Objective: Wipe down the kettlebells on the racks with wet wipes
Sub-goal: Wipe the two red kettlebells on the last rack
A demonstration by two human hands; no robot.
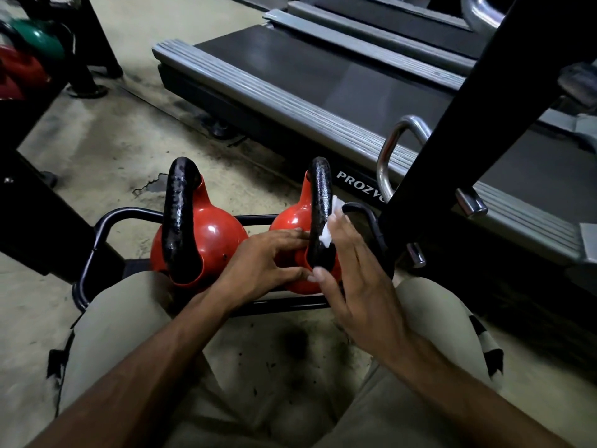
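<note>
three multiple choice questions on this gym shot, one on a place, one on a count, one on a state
1. Where is the wet wipe? A) on the floor B) against the black handle of the right kettlebell C) on the treadmill
2. How many red kettlebells stand on the low rack? A) one B) two C) four
3. What is the left hand doing? A) hanging idle B) resting on the right kettlebell C) gripping the rack
B, the right hand presses it there; B, the left kettlebell stands beside the right one; B, its fingers lie on the red body.
</note>
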